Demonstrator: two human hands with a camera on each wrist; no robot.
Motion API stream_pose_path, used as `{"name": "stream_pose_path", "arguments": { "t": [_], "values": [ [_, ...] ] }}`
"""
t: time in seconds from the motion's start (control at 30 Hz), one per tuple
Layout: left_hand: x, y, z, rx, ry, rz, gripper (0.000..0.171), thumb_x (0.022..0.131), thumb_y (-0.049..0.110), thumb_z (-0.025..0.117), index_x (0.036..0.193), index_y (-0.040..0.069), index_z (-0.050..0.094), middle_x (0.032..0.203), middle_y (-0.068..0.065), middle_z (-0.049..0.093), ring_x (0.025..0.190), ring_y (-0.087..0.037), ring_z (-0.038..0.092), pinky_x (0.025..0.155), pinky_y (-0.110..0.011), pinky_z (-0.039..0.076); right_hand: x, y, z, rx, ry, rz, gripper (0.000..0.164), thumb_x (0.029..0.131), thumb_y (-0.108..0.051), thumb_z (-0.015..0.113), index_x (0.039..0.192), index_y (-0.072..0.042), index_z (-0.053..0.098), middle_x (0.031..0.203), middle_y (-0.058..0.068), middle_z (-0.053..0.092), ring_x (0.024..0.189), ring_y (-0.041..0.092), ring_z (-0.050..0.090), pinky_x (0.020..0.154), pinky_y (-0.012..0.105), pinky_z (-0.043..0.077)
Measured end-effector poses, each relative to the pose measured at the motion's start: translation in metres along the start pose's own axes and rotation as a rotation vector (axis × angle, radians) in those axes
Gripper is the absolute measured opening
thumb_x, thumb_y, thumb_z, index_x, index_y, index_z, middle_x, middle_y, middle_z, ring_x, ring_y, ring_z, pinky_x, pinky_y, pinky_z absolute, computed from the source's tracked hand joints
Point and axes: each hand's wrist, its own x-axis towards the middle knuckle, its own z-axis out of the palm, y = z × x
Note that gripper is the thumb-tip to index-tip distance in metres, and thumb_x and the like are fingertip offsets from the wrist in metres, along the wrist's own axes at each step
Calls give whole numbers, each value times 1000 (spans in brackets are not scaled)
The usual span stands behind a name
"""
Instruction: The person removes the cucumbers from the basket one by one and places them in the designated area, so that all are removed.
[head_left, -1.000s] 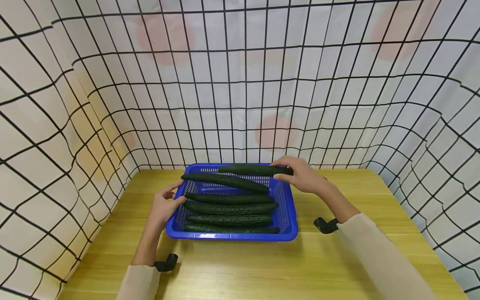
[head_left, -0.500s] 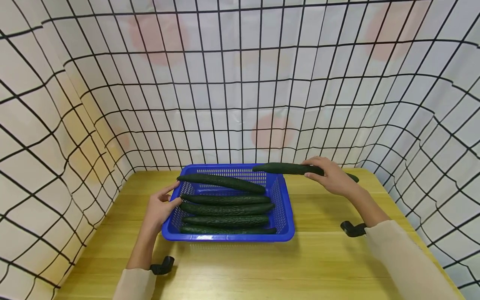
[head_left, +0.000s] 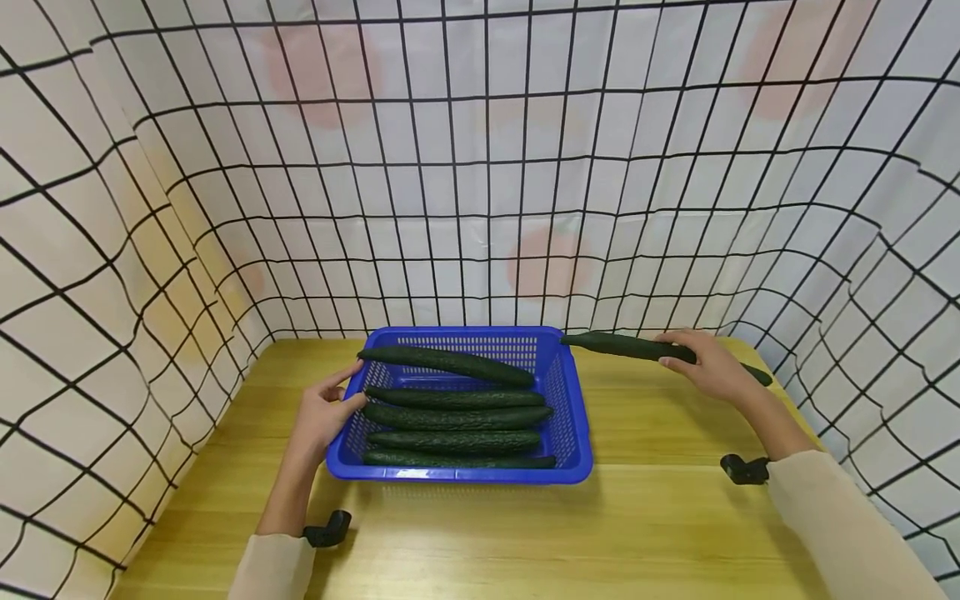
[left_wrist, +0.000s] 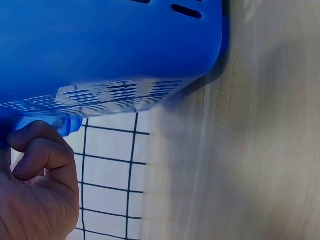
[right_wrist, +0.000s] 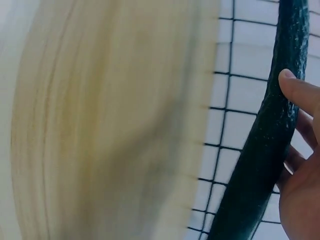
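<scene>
My right hand (head_left: pixel 705 363) grips a long dark green cucumber (head_left: pixel 626 345) to the right of the basket, with thumb and fingers on opposite sides of it. In the right wrist view the cucumber (right_wrist: pixel 255 150) runs up along the right side, the thumb (right_wrist: pixel 300 92) lying across it. Several more cucumbers (head_left: pixel 457 418) lie lengthwise in a blue plastic basket (head_left: pixel 582 433), the rearmost one (head_left: pixel 450 362) slanting with its left end up at the rim. My left hand (head_left: pixel 321 417) holds the basket's left rim; in the left wrist view its fingers (left_wrist: pixel 47 155) curl beneath the rim.
The basket stands on a yellowish wooden table (head_left: pixel 480 542). White sheeting with a black wire grid (head_left: pixel 487 192) encloses the back and both sides. The held cucumber's right end is near the table's right edge. Each wrist wears a black camera mount (head_left: pixel 744 469).
My right hand has carried the cucumber rightward from above the basket's back rim to over the table's right side. My left hand keeps its hold on the basket.
</scene>
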Motion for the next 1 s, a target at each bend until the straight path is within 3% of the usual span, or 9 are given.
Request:
{"name": "stream_pose_path", "arguments": {
  "t": [0.3,0.57,1.0],
  "values": [
    [0,1,1,5,-3,7,62,90,9,74,149,23,58,76,1,52,62,-15,65,61,-33,64,1,32,17,28,-20,60,52,106,-28,58,148,2,50,154,31,43,142,55,35,112,73,31],
    [1,2,1,-5,-5,8,63,89,7,72,148,23,59,73,0,53,61,-16,65,60,-35,64,2,53,31,-7,-12,-15,44,103,-20,64,140,1,59,145,32,52,130,56,47,105,73,38],
    [0,6,1,-47,-32,-19,65,88,4,70,149,21,57,64,2,60,59,-15,68,59,-36,64,9,61,43,-24,-44,-28,41,102,-18,65,139,0,61,141,29,57,132,52,48,107,71,39]
  ]
}}
